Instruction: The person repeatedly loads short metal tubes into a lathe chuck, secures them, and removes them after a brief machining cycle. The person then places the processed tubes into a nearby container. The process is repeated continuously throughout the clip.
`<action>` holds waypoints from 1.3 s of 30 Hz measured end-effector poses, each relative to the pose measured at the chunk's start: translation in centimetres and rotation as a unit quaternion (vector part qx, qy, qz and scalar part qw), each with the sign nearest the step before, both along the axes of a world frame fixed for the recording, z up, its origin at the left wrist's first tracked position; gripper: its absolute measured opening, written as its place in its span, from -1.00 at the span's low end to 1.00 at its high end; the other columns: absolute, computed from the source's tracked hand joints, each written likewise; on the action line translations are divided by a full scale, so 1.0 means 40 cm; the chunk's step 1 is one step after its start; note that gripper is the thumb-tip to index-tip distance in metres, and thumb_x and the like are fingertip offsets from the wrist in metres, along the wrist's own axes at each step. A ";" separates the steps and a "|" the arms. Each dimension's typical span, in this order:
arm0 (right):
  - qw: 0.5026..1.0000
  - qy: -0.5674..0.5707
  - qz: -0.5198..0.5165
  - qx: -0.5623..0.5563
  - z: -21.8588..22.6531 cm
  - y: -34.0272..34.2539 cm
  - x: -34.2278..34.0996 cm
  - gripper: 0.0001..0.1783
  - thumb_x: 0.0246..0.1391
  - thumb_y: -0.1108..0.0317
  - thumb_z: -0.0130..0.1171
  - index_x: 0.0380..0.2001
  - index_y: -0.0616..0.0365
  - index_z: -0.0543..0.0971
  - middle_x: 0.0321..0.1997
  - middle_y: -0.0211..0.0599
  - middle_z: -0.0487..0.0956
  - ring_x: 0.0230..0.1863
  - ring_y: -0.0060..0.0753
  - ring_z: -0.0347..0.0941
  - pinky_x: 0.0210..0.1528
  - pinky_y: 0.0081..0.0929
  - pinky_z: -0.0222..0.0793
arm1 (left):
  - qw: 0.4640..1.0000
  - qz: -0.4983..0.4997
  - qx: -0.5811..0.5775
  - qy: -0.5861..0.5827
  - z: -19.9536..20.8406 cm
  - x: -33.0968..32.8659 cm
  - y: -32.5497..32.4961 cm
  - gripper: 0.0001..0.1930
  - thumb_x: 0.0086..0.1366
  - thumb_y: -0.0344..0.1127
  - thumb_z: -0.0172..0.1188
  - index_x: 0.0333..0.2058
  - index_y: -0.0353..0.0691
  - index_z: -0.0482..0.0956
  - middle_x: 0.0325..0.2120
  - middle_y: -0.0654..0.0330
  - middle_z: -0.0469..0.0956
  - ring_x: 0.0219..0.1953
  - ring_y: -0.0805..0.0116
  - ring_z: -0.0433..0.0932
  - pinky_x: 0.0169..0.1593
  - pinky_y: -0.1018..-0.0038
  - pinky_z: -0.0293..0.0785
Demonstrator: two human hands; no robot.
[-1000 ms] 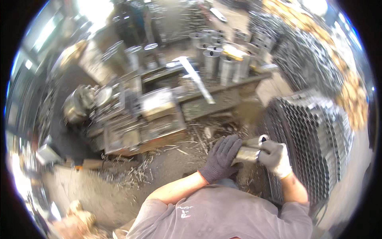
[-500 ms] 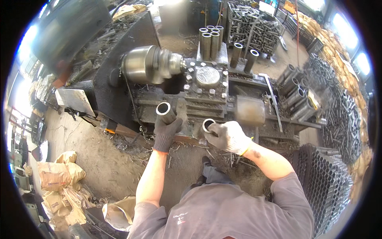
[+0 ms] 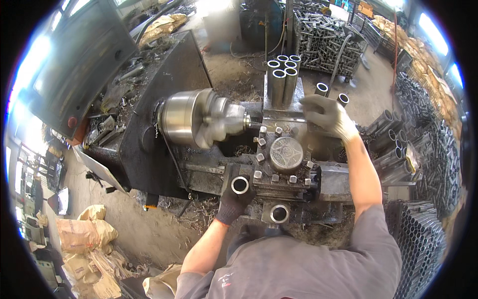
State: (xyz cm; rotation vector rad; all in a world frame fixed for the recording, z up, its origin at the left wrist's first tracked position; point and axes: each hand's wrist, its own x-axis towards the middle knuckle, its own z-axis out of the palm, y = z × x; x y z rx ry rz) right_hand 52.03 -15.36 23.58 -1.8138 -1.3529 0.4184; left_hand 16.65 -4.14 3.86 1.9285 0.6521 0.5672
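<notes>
My left hand [image 3: 236, 203], in a dark glove, is closed around an upright metal tube [image 3: 239, 185], whose open end faces up in front of the lathe. My right hand [image 3: 329, 118], in a dark and pale glove, reaches over the far right of the machine. Its fingers stretch out, slightly blurred, with nothing seen in them, beside two upright tubes [image 3: 322, 89]. Another open-ended tubular piece [image 3: 279, 214] sits at the lathe's near side, right of my left hand. The lathe chuck [image 3: 180, 118] is at the left, its front part blurred. The bolted tool post [image 3: 287, 153] stands between my hands.
A cluster of upright tubes [image 3: 279, 84] stands behind the tool post. More tubes [image 3: 393, 154] lean at the right, near a honeycomb stack of pipes [image 3: 420, 234]. A wire bin [image 3: 328, 47] full of metal parts is at the back. Paper sacks [image 3: 79, 234] lie lower left.
My right hand has let go of the tubular piece at the near side and moved up, away to the far right. My left hand still holds its tube. The whole view has shifted.
</notes>
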 end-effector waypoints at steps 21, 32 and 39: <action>0.875 -0.405 0.136 -0.229 -0.011 0.503 -0.058 -0.68 0.06 0.22 0.41 -0.12 0.07 0.78 -0.23 -0.09 0.77 -0.22 -0.25 0.72 -0.23 -0.32 0.63 | 0.883 0.008 0.466 -0.047 0.307 -0.005 0.269 -0.41 0.11 -0.30 0.43 0.16 -0.20 0.56 0.11 -0.04 0.56 0.25 -0.06 0.51 0.45 -0.06 0.31; 0.803 0.054 0.471 -0.360 -0.379 0.575 0.189 -0.59 0.41 0.21 0.13 0.16 0.22 0.67 0.10 0.01 0.72 0.07 -0.31 0.69 0.09 -0.33 0.62 | 0.788 0.070 0.610 0.043 0.141 0.423 0.358 -0.60 0.35 -0.21 0.12 0.12 -0.18 0.55 0.17 -0.18 0.50 0.39 -0.20 0.36 0.58 -0.21 0.01; 0.846 -0.134 0.225 -0.464 -0.282 0.449 0.161 -0.59 0.18 0.18 0.35 0.05 0.10 0.74 -0.32 -0.23 0.78 -0.30 -0.35 0.70 -0.23 -0.37 0.56 | 0.803 0.087 0.581 0.100 0.137 0.417 0.347 -0.62 0.41 -0.21 0.01 0.13 -0.15 0.55 0.28 -0.25 0.45 0.49 -0.36 0.20 0.62 -0.28 -0.18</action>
